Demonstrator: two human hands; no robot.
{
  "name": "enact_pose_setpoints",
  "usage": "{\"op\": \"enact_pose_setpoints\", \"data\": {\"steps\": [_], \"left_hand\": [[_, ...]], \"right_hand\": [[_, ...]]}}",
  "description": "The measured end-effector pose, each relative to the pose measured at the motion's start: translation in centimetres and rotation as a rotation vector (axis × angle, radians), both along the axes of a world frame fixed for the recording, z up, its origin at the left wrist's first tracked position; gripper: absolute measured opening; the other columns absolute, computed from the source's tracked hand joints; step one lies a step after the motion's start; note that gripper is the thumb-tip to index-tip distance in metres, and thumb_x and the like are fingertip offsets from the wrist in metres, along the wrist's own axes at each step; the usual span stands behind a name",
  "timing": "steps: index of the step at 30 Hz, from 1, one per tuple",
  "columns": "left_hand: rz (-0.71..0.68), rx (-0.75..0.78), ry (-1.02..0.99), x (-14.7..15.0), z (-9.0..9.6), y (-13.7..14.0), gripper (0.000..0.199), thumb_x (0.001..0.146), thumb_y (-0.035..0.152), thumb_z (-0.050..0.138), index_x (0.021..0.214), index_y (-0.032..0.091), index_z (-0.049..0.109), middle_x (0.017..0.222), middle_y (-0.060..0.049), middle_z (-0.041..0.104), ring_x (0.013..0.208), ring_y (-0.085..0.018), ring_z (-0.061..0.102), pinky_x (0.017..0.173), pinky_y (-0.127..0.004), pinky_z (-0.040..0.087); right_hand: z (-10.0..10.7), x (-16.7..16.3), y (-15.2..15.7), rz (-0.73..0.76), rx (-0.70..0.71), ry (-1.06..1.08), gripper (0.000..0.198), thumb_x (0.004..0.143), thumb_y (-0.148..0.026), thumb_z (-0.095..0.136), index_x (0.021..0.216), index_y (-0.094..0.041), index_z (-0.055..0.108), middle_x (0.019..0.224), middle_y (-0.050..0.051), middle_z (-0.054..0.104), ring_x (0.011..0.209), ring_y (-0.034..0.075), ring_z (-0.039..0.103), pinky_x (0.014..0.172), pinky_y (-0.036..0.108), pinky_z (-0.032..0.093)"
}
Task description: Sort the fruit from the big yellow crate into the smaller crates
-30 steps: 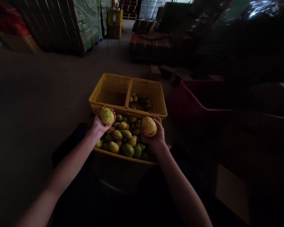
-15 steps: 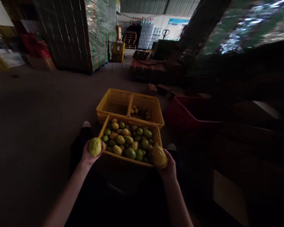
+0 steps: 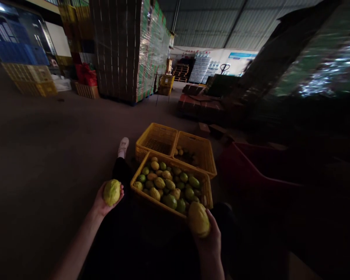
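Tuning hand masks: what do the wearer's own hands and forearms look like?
Left hand and right hand: no gloves, and no rings or watch that I can make out. Left forearm and right forearm show no sleeves, cables or markings. Dim light hides finer detail.

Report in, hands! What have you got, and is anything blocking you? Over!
Left hand holding yellow-green fruit. Right hand holding yellow fruit, near the fruit-filled crate. Nothing visibly blocking either hand.
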State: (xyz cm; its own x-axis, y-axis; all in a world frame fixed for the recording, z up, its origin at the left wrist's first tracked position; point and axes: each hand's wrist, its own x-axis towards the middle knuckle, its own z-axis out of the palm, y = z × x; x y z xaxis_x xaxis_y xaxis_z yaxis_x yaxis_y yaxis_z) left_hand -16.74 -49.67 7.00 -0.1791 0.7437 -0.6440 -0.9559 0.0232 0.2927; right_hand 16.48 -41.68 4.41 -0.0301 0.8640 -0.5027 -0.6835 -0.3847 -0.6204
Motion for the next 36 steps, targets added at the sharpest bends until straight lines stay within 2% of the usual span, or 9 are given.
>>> {"op": "enact_pose_setpoints", "data": {"steps": [5, 8, 11, 16, 21, 26, 31, 33, 36], "left_hand": [[-0.049, -0.053, -0.017, 0.9, -0.7, 0.0, 0.026, 0.089, 0.024, 0.043, 0.086, 0.011, 0.066, 0.072, -0.011, 0.071, 0.062, -0.021, 0.069, 0.058, -0.034, 0.06], [-0.113, -0.046, -0.02, 1.8, -0.9, 0.8, 0.028, 0.09, 0.025, 0.043, 0.085, 0.012, 0.066, 0.071, -0.011, 0.07, 0.06, -0.021, 0.068, 0.057, -0.033, 0.06], [-0.212, -0.029, -0.029, 2.7, -0.8, 2.2, 0.031, 0.091, 0.027, 0.04, 0.084, 0.011, 0.066, 0.07, -0.012, 0.07, 0.058, -0.021, 0.068, 0.055, -0.033, 0.059], [-0.303, -0.033, 0.001, 3.7, -0.7, 4.0, 0.03, 0.092, 0.027, 0.04, 0.083, 0.013, 0.065, 0.068, -0.01, 0.07, 0.058, -0.02, 0.068, 0.055, -0.033, 0.059], [-0.249, -0.091, 0.01, 4.0, -1.1, 5.2, 0.027, 0.094, 0.027, 0.042, 0.084, 0.013, 0.064, 0.071, -0.008, 0.071, 0.062, -0.02, 0.07, 0.059, -0.033, 0.061], [-0.169, -0.124, -0.055, 4.8, -2.1, 6.7, 0.022, 0.094, 0.025, 0.045, 0.092, 0.012, 0.064, 0.077, -0.008, 0.072, 0.07, -0.021, 0.072, 0.063, -0.034, 0.062], [-0.089, -0.14, -0.121, 5.9, -2.3, 9.0, 0.017, 0.088, 0.022, 0.051, 0.096, 0.015, 0.065, 0.076, -0.006, 0.071, 0.07, -0.02, 0.072, 0.063, -0.034, 0.062], [-0.124, -0.161, -0.108, 6.4, -2.3, 10.3, 0.015, 0.087, 0.023, 0.053, 0.094, 0.016, 0.065, 0.073, -0.005, 0.07, 0.067, -0.02, 0.071, 0.06, -0.033, 0.062], [-0.254, -0.21, -0.084, 7.1, -2.2, 12.4, 0.014, 0.087, 0.026, 0.055, 0.09, 0.015, 0.064, 0.071, -0.005, 0.068, 0.063, -0.019, 0.069, 0.054, -0.031, 0.06]], "right_hand": [[0.9, -0.1, -2.4, -0.075, 0.001, -0.025, 0.028, 0.064, -0.036, 0.075, 0.091, -0.028, 0.071, 0.084, 0.005, 0.078, 0.071, 0.028, 0.075, 0.054, 0.038, 0.063], [1.7, 0.5, -4.0, -0.082, -0.056, -0.031, 0.03, 0.064, -0.034, 0.072, 0.09, -0.019, 0.072, 0.085, 0.009, 0.078, 0.067, 0.026, 0.074, 0.052, 0.035, 0.061], [2.6, 1.5, -5.0, -0.117, -0.098, -0.056, 0.027, 0.063, -0.032, 0.071, 0.084, -0.016, 0.072, 0.082, 0.01, 0.078, 0.063, 0.025, 0.074, 0.051, 0.033, 0.06], [3.1, 2.7, -5.3, -0.218, -0.12, -0.083, 0.027, 0.064, -0.032, 0.069, 0.085, -0.015, 0.072, 0.08, 0.01, 0.078, 0.06, 0.024, 0.073, 0.05, 0.032, 0.059], [2.4, 2.9, -4.6, -0.258, -0.15, -0.076, 0.026, 0.065, -0.031, 0.072, 0.085, -0.014, 0.071, 0.077, 0.008, 0.078, 0.057, 0.023, 0.072, 0.048, 0.031, 0.059], [0.9, 2.7, -3.0, -0.262, -0.144, -0.051, 0.025, 0.063, -0.03, 0.076, 0.084, -0.017, 0.07, 0.076, 0.004, 0.077, 0.061, 0.022, 0.072, 0.049, 0.03, 0.06], [-0.5, 1.6, 1.0, -0.263, -0.141, -0.018, 0.022, 0.065, -0.031, 0.075, 0.081, -0.018, 0.069, 0.07, 0.003, 0.075, 0.06, 0.021, 0.071, 0.049, 0.03, 0.06], [-0.6, 0.3, 3.1, -0.285, -0.141, -0.004, 0.02, 0.064, -0.029, 0.075, 0.08, -0.019, 0.069, 0.069, 0.001, 0.075, 0.059, 0.02, 0.071, 0.048, 0.03, 0.06], [-0.4, -2.3, 6.0, -0.314, -0.153, 0.032, 0.016, 0.065, -0.029, 0.072, 0.077, -0.02, 0.067, 0.064, -0.002, 0.073, 0.054, 0.018, 0.069, 0.043, 0.028, 0.057]]}}
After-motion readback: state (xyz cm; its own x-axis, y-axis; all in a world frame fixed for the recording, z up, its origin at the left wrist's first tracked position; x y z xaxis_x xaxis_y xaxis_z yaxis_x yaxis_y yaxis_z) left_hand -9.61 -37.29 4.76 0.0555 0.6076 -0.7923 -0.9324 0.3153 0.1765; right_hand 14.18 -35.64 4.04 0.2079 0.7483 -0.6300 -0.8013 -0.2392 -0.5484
